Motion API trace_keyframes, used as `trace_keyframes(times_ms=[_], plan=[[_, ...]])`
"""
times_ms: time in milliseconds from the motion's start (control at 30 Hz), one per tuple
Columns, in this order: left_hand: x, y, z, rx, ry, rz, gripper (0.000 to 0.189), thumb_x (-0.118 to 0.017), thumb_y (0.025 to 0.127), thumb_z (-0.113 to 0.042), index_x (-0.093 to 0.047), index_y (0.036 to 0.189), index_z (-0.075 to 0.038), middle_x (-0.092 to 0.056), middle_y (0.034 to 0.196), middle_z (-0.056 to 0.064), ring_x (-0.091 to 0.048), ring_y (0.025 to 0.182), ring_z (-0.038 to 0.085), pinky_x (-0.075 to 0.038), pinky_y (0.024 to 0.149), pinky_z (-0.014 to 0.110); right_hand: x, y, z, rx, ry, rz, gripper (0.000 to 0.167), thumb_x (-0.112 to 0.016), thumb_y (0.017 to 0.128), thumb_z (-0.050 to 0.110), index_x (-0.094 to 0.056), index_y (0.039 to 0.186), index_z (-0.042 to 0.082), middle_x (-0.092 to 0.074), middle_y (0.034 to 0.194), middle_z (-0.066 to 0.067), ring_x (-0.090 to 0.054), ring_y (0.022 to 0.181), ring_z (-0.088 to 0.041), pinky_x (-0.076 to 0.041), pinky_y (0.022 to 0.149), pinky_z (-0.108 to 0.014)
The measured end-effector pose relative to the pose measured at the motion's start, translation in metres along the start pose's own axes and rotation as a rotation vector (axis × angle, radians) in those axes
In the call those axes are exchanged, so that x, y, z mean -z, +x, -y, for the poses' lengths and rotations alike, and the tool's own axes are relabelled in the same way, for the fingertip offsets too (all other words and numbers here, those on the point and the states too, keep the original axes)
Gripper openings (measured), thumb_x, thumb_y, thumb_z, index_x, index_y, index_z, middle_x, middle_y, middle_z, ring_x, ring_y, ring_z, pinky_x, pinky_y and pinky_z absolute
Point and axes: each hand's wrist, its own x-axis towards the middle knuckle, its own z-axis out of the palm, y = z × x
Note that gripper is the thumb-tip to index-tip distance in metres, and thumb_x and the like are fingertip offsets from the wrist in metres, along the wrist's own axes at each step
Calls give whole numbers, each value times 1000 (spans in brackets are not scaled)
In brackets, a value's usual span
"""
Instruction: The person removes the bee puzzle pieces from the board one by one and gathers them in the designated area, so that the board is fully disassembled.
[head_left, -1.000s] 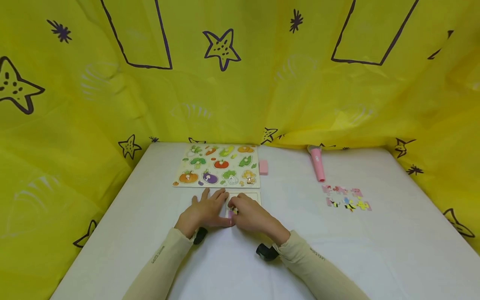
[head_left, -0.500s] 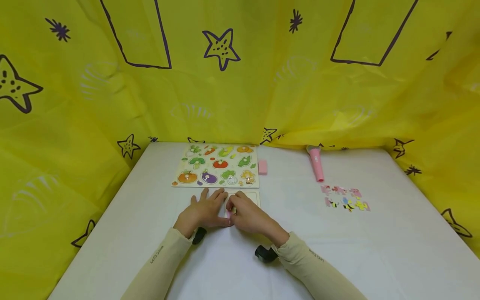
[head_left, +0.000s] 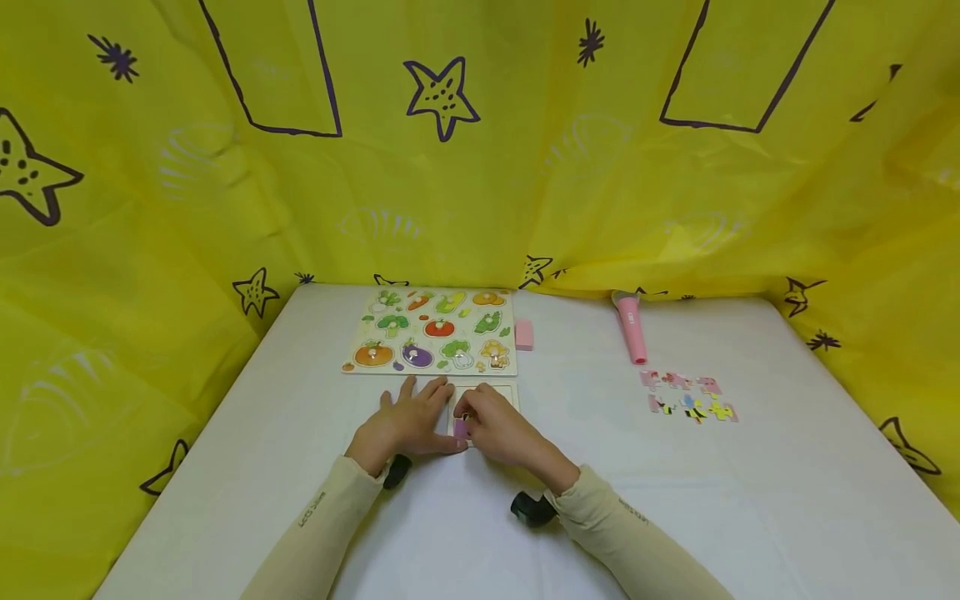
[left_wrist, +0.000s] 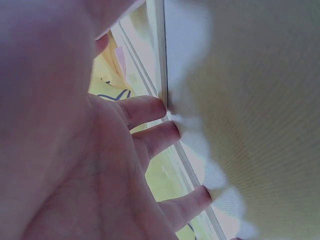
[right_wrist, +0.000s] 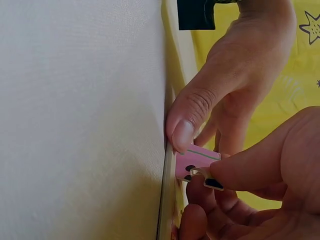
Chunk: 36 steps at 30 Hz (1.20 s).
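A pink jigsaw piece with dark print sits at the near left part of a small pale frame; whether it lies flat inside the frame's rim or tilts, and whether a second piece meets it, cannot be told. It looks light, thin and fairly stiff, likely smooth on its printed face, with tabs that could bend or fray under force; its cut edges seem the surest place to take hold. The right hand, above the frame, has a nearly closed grip, thumb and curled fingers pinching the piece by its edge. The left hand lies along the frame's left edge, fingers straight and spread, grasping nothing, its thumb pressing the frame's near edge beside the piece. Just beyond the frame lies a vegetable board, with a pink block beside it. Well to the frame's right, loose jigsaw pieces and a pink microphone rest on the white-covered bench.
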Motion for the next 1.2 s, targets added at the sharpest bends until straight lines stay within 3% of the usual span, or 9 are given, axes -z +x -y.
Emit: trace_keyframes(times_ms=[233, 467, 700, 900, 1100, 1200], plan=[[1, -1, -1, 13, 9, 3, 94, -78, 92, -60, -42, 163, -9, -32, 173, 9, -20, 155, 54, -21, 114, 83, 2, 0, -2, 25, 31, 26, 18, -61, 95, -13, -72, 105, -3, -65, 88, -5, -56, 79, -19, -49, 70, -29], [2, -1, -1, 6, 1, 11, 91, -79, 92, -59, -44, 161, -11, -33, 172, 10, -20, 155, 53, -21, 114, 83, 7, -1, -3, 37, 40, -31, 17, -64, 95, -12, -74, 104, -1, -68, 89, -4, -59, 81, -17, -52, 73, -30], [4, -2, -3, 11, 10, 25, 93, -77, 93, -59, -41, 163, -10, -32, 173, 10, -20, 156, 53, -21, 114, 82, 16, -4, -5, -12, 58, -46, 15, -65, 98, -8, -74, 106, 2, -67, 88, 0, -59, 80, -15, -52, 71, -28], [4, -2, -4, 21, 11, 24, 93, -78, 93, -59, -42, 163, -10, -32, 172, 10, -21, 155, 53, -21, 114, 82, 30, -9, -9, -61, 132, -32, 15, -63, 101, -6, -73, 112, -2, -67, 91, -4, -61, 68, -15, -51, 57, -25], [4, -2, -3, 27, -1, 29, 94, -78, 92, -59, -41, 164, -10, -32, 173, 10, -20, 155, 54, -20, 114, 83, 45, -16, -18, -55, 55, -69, 17, -65, 101, -3, -74, 116, 0, -69, 92, -2, -62, 80, -16, -54, 72, -30], [5, -1, -2, 21, -2, 29, 95, -78, 93, -59, -40, 164, -10, -31, 173, 10, -20, 155, 54, -20, 114, 83, 52, -22, -22, -49, 75, -93, 18, -65, 101, -4, -72, 118, -2, -70, 90, -3, -64, 78, -17, -55, 71, -32]])
